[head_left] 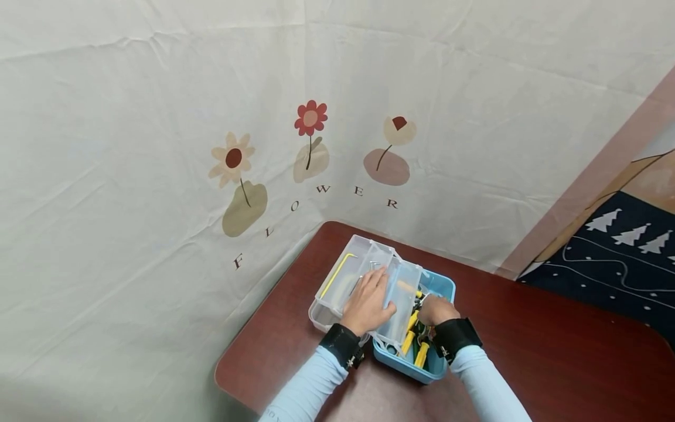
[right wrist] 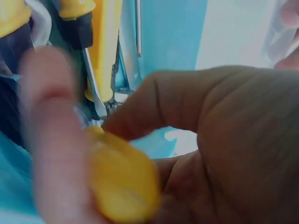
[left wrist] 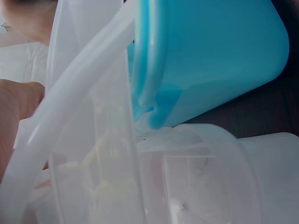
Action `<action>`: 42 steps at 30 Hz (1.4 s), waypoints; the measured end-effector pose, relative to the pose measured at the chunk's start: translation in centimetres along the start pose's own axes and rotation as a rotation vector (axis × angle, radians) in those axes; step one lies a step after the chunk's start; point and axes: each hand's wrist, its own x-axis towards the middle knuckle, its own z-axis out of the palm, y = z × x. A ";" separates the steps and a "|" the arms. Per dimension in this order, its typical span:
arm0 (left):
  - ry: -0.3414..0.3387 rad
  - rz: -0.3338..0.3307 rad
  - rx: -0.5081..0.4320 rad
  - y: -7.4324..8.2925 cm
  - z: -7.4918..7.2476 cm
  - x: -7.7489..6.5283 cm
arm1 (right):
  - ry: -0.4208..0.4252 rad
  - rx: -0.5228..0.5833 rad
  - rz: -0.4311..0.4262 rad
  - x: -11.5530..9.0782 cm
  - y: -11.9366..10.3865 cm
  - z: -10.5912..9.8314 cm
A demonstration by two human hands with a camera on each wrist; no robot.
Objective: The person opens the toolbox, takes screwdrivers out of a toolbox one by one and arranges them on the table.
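Note:
A blue toolbox (head_left: 405,368) holds several yellow-handled tools (head_left: 420,354), among them a flat-blade screwdriver (right wrist: 92,79). My right hand (head_left: 436,309) reaches down into it. Thumb and fingers pinch a yellow handle (right wrist: 122,179) there, seen in the right wrist view; the working end of that tool is hidden. My left hand (head_left: 367,303) lies with fingers extended on the clear plastic trays (head_left: 403,305), which are folded out to the left of the box. A yellow hex key (head_left: 336,276) sits in the leftmost tray compartment.
The toolbox stands on a dark red table (head_left: 274,346) pushed into a corner. A pale cloth with printed flowers (head_left: 311,118) hangs behind it. At the right, a dark blue cloth with white trees (head_left: 630,234) borders the table.

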 end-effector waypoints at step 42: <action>0.004 -0.003 0.021 -0.1 -0.1 0.0 | 0.164 0.040 -0.099 0.1 5.2 0.4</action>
